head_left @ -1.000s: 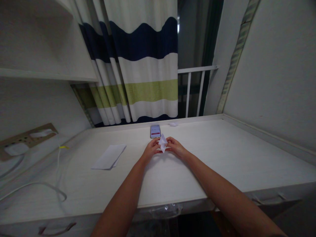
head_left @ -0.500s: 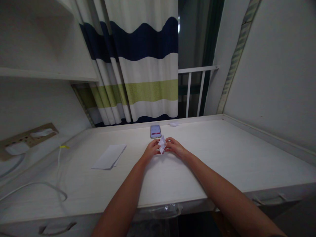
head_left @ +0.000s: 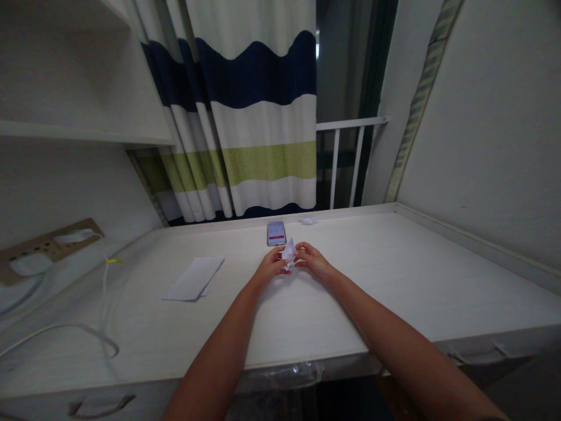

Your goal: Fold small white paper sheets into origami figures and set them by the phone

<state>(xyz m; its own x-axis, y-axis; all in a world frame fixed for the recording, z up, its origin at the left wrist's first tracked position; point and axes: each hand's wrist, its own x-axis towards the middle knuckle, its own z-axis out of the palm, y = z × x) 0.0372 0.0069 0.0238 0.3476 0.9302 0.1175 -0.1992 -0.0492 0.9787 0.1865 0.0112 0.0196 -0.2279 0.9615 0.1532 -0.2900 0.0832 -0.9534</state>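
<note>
A small piece of folded white paper (head_left: 288, 252), pointed at the top, is held between my two hands above the white desk. My left hand (head_left: 269, 267) grips its left side, with fingers closed on the lower part. On the other side, the fingertips of my right hand (head_left: 312, 261) are curled against the right edge of the folded paper. The exact folds are too small to make out. Just behind the paper lies a phone (head_left: 276, 233) with its screen lit.
White paper sheets (head_left: 193, 279) lie on the desk (head_left: 307, 330) to the left. A small white item (head_left: 309, 221) rests near the back edge. A white cable (head_left: 105, 292) runs by the power sockets (head_left: 48, 248) at far left. A striped curtain (head_left: 267, 123) hangs behind.
The folded paper has tilted and turned slightly, its tip shifting a little to the right. My fingers have moved a little on it; the arms stay in place.
</note>
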